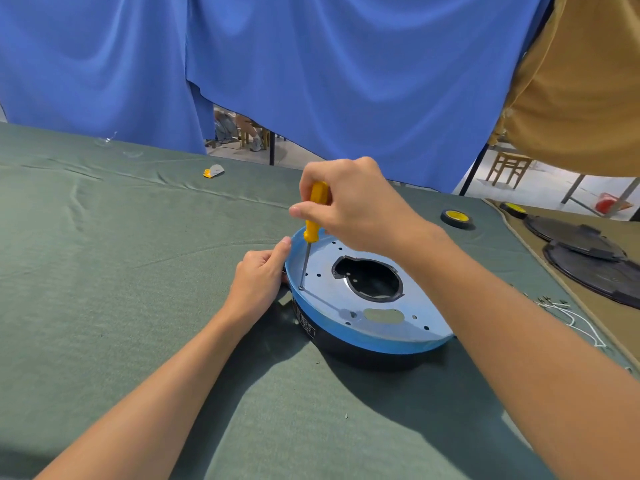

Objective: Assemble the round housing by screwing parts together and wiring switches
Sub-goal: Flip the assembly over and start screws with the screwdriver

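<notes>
Yellow plastic marks the handle of a slim steel-shafted screwdriver (pixel 316 216) standing almost upright at the centre of the frame. The right hand (pixel 360 209) has its fingers curled round the top of that handle. The tip rests on the left part of the shiny plate, close to the rim; whether a screw sits under it is too small to tell.

The round housing (pixel 415 320), a black drum topped by a shiny metal plate with a blue rim, lies flat on the grey-green cloth table cover (pixel 121 271), slightly right of centre. Its plate has a large, roughly round opening in the middle and several small holes around it.

The left hand (pixel 258 282) holds the housing's left edge, with the thumb on the blue rim and the fingers curled against the side.

At mid-right of the frame a black tape roll with a yellow core (pixel 456 218) lies on the cloth. Further right two black round covers (pixel 595 271) overlap on a tan mat, and thin white wires (pixel 575 320) trail near the cloth's right edge. A small yellow-and-grey scrap (pixel 213 171) lies in the upper middle left. Blue fabric curtain (pixel 311 64) fills the top of the frame.
</notes>
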A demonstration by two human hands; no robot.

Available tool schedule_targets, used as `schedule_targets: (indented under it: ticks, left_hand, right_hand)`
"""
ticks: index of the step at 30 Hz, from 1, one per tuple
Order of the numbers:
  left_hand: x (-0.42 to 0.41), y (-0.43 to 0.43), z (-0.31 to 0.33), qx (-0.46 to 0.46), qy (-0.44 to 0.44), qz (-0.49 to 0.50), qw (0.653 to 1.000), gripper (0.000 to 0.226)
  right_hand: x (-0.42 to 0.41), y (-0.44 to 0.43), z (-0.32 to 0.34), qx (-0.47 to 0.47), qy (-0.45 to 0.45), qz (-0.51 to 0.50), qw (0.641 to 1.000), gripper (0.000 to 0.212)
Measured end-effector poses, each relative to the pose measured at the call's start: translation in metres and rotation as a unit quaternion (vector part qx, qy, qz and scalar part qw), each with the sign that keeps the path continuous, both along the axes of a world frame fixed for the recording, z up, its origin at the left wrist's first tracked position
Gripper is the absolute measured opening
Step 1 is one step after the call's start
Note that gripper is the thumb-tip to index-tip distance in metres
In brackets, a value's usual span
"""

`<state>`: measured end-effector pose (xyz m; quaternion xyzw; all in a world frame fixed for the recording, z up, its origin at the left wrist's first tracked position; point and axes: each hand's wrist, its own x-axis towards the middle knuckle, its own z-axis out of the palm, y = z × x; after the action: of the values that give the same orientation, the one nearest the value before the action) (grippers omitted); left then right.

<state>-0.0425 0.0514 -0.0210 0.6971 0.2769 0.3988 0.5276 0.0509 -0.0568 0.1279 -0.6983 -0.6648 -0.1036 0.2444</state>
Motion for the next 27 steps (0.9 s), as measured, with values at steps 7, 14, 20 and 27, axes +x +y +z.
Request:
schedule_targets:
  ticks: [7, 14, 20, 27]
  left_hand:
    - [-0.001, -0.003, 0.002, -0.021, -0.009, -0.017, 1.000, 0.069]
    - [-0.001, -0.004, 0.002, 0.013, -0.007, 0.016, 1.000, 0.073]
    - [-0.003, -0.006, 0.005, 0.021, 0.010, 0.017, 1.000, 0.075]
    - [-0.004, -0.008, 0.007, 0.026, 0.014, 0.006, 1.000, 0.076]
  right_hand:
    - [-0.015, 0.003, 0.017, -0.128, -0.130, -0.096, 0.979, 0.039]
    - [-0.020, 0.000, 0.038, -0.195, -0.117, -0.033, 0.973, 0.010]
    - [-0.013, 0.010, 0.036, -0.176, -0.121, -0.109, 0.971, 0.034]
    - [-0.013, 0.010, 0.031, -0.221, -0.124, -0.097, 0.962, 0.039]
